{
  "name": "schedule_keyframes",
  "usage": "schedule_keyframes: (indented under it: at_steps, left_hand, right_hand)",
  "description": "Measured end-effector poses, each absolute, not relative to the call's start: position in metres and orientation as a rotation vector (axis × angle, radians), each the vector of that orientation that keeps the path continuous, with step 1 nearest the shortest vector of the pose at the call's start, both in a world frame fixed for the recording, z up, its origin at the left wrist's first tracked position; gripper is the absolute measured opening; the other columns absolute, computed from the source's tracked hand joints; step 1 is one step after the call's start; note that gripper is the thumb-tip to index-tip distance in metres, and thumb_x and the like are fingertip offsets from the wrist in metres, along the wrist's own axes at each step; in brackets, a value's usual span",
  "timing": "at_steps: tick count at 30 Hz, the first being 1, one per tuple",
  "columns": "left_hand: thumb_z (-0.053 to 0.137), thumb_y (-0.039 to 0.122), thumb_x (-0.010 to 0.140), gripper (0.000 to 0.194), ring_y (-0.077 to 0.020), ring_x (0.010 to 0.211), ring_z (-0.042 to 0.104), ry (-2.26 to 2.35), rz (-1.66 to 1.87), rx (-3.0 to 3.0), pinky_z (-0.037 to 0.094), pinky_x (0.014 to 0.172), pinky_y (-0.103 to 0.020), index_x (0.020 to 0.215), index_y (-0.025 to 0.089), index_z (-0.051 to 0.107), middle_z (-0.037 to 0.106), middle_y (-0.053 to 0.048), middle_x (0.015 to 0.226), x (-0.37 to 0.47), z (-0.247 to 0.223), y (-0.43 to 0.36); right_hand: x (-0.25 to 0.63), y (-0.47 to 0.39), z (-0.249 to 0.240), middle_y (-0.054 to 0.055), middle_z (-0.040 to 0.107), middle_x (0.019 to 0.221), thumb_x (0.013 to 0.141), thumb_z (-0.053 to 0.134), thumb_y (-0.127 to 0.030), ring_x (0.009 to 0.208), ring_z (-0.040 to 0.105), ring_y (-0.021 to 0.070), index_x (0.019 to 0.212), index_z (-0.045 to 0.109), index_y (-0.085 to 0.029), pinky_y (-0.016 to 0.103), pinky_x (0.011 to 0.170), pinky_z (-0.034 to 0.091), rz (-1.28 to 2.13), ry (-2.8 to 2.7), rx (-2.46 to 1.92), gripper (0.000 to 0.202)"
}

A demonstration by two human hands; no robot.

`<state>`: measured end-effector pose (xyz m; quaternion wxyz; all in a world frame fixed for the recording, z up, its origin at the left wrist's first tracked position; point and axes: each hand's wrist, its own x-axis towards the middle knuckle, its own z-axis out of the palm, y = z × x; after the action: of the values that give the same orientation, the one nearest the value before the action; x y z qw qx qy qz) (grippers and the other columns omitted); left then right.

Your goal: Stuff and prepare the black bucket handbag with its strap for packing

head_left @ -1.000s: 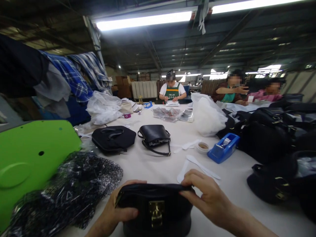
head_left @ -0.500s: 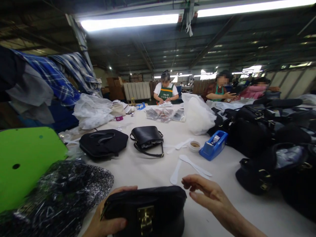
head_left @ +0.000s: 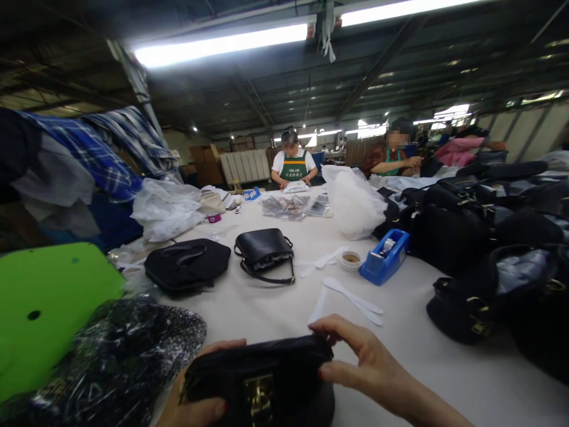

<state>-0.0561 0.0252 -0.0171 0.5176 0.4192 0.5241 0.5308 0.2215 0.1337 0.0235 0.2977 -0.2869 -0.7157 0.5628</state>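
Our left hand (head_left: 185,409) clasps the left end of the gold-clasped black handbag (head_left: 291,382); our right hand (head_left: 363,359) pinches its right corner — if either slips, it may tip.

Here's the black bag (head_left: 293,376), smooth-faced, its back edge against the left fingers (head_left: 222,346), the left thumb (head_left: 207,410) pressed across its front! Gold clasp (head_left: 259,396) gleaming just beside that thumb, the opposite top corner right at the right fingers (head_left: 344,328).
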Motion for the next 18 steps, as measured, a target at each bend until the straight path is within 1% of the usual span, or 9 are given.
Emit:
schedule_keyframes:
  at_steps: [3,6,7,8,10,11,14,16,18]
  left_hand:
    - [0.082,0.041,0.048,0.075,-0.0409,0.102,0.058,1.190,1.231,1.073,0.046,0.087,-0.051,0.116,0.018,0.059,0.068,-0.014,0.107,-0.061,-0.015,0.026]
    - [0.082,0.055,0.042,0.090,-0.0410,0.107,0.055,1.131,1.193,1.122,0.044,0.090,-0.048,0.121,0.019,0.056,0.064,-0.014,0.113,-0.069,-0.004,0.022]
    - [0.079,0.060,0.046,0.087,-0.0398,0.109,0.053,1.182,1.204,1.136,0.042,0.092,-0.046,0.121,0.020,0.057,0.063,-0.014,0.116,-0.071,0.002,0.020]
    - [0.074,0.063,0.053,0.078,-0.0378,0.111,0.051,1.266,1.220,1.156,0.041,0.094,-0.044,0.117,0.021,0.060,0.062,-0.012,0.117,-0.073,0.010,0.018]
    - [0.064,0.059,0.070,0.051,-0.0325,0.111,0.051,1.439,1.207,1.244,0.038,0.096,-0.040,0.105,0.022,0.069,0.064,-0.010,0.114,-0.076,0.025,0.016]
    - [0.063,0.054,0.074,0.041,-0.0301,0.108,0.052,1.478,1.181,1.305,0.038,0.095,-0.037,0.098,0.023,0.072,0.065,-0.009,0.110,-0.077,0.032,0.016]
    - [0.069,0.047,0.071,0.030,-0.0230,0.086,0.057,1.466,1.128,1.439,0.044,0.080,-0.031,0.086,0.022,0.075,0.064,-0.006,0.090,-0.078,0.050,0.021]
    - [0.073,0.045,0.066,0.028,-0.0182,0.072,0.054,1.478,1.113,1.473,0.044,0.067,-0.027,0.080,0.021,0.075,0.059,-0.004,0.078,-0.079,0.061,0.024]
    - [0.073,0.044,0.067,0.027,-0.0168,0.069,0.051,1.470,1.023,1.514,0.041,0.061,-0.026,0.080,0.021,0.075,0.056,-0.003,0.076,-0.082,0.070,0.027]
  right_hand:
    - [0.211,0.127,0.031,0.007,0.060,0.095,0.076,0.062,-0.024,0.089,0.056,0.0209,0.104,0.061,-0.018,0.034,0.080,0.045,1.218,-2.104,-0.699,0.028]
    - [0.205,0.125,0.032,0.006,0.060,0.090,0.080,0.056,-0.022,0.083,0.058,0.0193,0.098,0.061,-0.018,0.030,0.074,0.048,1.057,-2.166,-0.677,0.019]
    - [0.204,0.125,0.031,0.006,0.061,0.088,0.080,0.056,-0.023,0.082,0.059,0.0191,0.097,0.061,-0.019,0.029,0.073,0.049,1.029,-2.181,-0.679,0.018]
    - [0.205,0.126,0.029,0.005,0.062,0.088,0.081,0.057,-0.025,0.082,0.060,0.0190,0.097,0.061,-0.021,0.028,0.072,0.050,1.008,-2.194,-0.684,0.017]
    - [0.206,0.129,0.026,0.005,0.064,0.089,0.081,0.057,-0.029,0.083,0.061,0.0194,0.099,0.062,-0.024,0.027,0.073,0.051,0.973,-2.215,-0.704,0.019]
    - [0.207,0.130,0.025,0.004,0.064,0.090,0.082,0.057,-0.031,0.083,0.062,0.0197,0.099,0.062,-0.025,0.026,0.073,0.052,0.958,-2.223,-0.718,0.019]
    - [0.209,0.135,0.020,0.005,0.066,0.092,0.081,0.057,-0.035,0.085,0.064,0.0211,0.099,0.064,-0.027,0.024,0.071,0.054,0.928,-2.237,-0.754,0.021]
    - [0.210,0.136,0.018,0.005,0.067,0.095,0.080,0.057,-0.037,0.087,0.064,0.0220,0.099,0.065,-0.028,0.022,0.067,0.055,0.927,-2.243,-0.776,0.022]
    - [0.211,0.136,0.017,0.005,0.067,0.097,0.079,0.058,-0.040,0.087,0.065,0.0224,0.099,0.066,-0.028,0.019,0.058,0.055,0.958,-2.249,-0.798,0.024]
